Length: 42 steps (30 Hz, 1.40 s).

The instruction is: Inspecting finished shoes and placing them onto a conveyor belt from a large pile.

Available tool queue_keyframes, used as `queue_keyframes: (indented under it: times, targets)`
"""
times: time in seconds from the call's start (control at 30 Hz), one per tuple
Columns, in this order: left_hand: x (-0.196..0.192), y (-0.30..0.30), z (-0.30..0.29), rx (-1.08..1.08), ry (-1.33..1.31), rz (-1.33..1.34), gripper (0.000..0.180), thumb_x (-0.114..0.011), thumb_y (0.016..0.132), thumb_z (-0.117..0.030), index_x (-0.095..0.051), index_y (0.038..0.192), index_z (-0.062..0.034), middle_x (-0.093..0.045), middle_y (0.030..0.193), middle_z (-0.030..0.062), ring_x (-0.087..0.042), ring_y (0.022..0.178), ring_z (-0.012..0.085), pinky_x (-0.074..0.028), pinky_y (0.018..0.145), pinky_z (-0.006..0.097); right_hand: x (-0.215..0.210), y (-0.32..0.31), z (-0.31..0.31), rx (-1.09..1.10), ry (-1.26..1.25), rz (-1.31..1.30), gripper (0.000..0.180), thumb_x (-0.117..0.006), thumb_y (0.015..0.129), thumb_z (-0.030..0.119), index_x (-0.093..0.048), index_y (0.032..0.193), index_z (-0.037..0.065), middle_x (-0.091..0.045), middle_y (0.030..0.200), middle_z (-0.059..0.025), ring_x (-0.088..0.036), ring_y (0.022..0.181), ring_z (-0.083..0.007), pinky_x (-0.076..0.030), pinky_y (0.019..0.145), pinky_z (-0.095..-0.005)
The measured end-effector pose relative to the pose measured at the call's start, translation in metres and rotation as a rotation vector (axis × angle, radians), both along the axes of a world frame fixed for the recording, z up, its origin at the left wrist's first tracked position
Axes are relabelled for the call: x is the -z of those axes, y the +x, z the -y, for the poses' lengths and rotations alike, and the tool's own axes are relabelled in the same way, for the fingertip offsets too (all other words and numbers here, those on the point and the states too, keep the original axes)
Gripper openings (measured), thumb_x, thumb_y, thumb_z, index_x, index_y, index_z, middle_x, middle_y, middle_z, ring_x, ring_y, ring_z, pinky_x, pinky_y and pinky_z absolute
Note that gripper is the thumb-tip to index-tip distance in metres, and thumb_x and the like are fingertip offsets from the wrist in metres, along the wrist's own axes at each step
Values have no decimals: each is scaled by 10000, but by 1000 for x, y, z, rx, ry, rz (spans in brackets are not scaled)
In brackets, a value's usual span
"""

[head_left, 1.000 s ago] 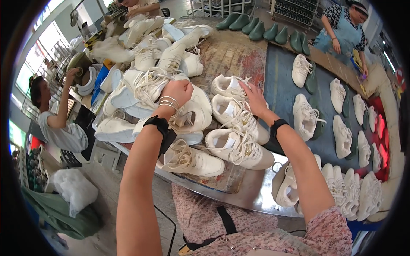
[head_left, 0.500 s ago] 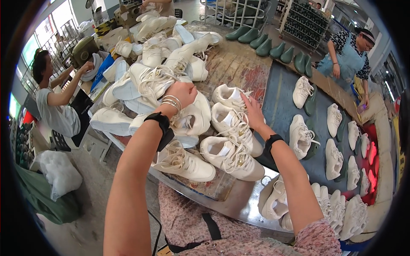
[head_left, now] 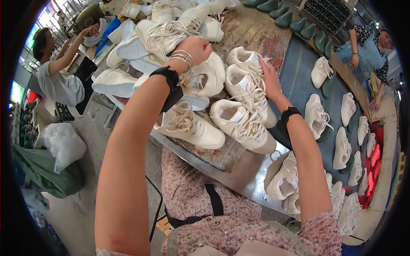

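Observation:
My left hand (head_left: pixel 193 50) is curled closed at the end of a white lace-up sneaker (head_left: pixel 160 37) on the pile. Its fingertips are turned away, so anything in them is hidden. My right hand (head_left: pixel 270 80) lies with fingers stretched along the side of a white sneaker (head_left: pixel 244 58), the farthest of three in a row. Nearer in that row are a second sneaker (head_left: pixel 245 87) and a third sneaker (head_left: pixel 243 123), both with loose laces and pale insides. Below my left wrist, another white sneaker (head_left: pixel 192 130) rests near the table edge.
A conveyor belt (head_left: pixel 294 81) on the right carries white sneakers and green shoe lasts toward a red-lit opening (head_left: pixel 372 164). Several green lasts (head_left: pixel 297 24) line its far side. More sneakers (head_left: pixel 284 177) sit by the metal edge. One co-worker (head_left: pixel 64 72) sits left; another (head_left: pixel 363 55) stands right.
The view has tilted, so the table and shoes appear higher in the picture. Both my hands keep about the same places against the sneakers.

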<state>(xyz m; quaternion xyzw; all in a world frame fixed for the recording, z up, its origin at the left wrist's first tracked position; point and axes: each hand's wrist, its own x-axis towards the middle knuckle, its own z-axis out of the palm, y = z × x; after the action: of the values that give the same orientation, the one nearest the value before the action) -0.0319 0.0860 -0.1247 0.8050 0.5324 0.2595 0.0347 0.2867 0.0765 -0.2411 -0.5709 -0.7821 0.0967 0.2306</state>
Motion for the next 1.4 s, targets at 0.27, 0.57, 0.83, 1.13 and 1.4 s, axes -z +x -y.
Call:
queue_keyframes:
  times: [0.27, 0.57, 0.83, 1.13, 1.4]
  targets:
    - [3, -2, 2, 11, 39, 21, 262, -518, 810, -239, -661, 740, -32, -614, 661, 201, -596, 628, 392, -501, 651, 446, 2, -3, 0, -6, 4, 6, 877, -688, 755, 71, -238, 1464, 323, -286, 1458, -184, -298, 1313, -413, -279, 1065, -512]
    - [13, -2, -3, 0, 119, 25, 240, -561, 796, -247, -661, 708, -47, -623, 653, 180, -612, 622, 375, -515, 631, 438, 1, -1, 2, -48, 69, -24, 858, -637, 739, 21, -265, 1459, 303, -325, 1427, -189, -337, 1274, -425, -314, 1044, -485]
    - [7, 0, 6, -38, 54, 13, 240, -563, 806, -242, -666, 728, -40, -625, 652, 179, -609, 605, 374, -514, 621, 439, -1, -3, 7, -15, 41, -19, 884, -669, 717, 40, -266, 1458, 305, -327, 1423, -193, -352, 1261, -422, -318, 1041, -483]
    - [3, -6, 7, 4, 63, 56, 260, -537, 820, -225, -644, 683, -32, -615, 639, 188, -602, 603, 383, -504, 620, 453, 0, -10, 5, 21, 23, 26, 767, -611, 801, 58, -283, 1457, 284, -327, 1422, -183, -356, 1264, -403, -320, 1039, -480]
    - [5, 9, 7, 3, 54, 95, 256, -546, 813, -220, -633, 668, -28, -602, 620, 196, -592, 589, 388, -496, 610, 455, -8, -1, 15, 69, 19, 10, 773, -539, 797, -14, -279, 1454, 298, -314, 1430, -170, -352, 1258, -400, -328, 1030, -489]
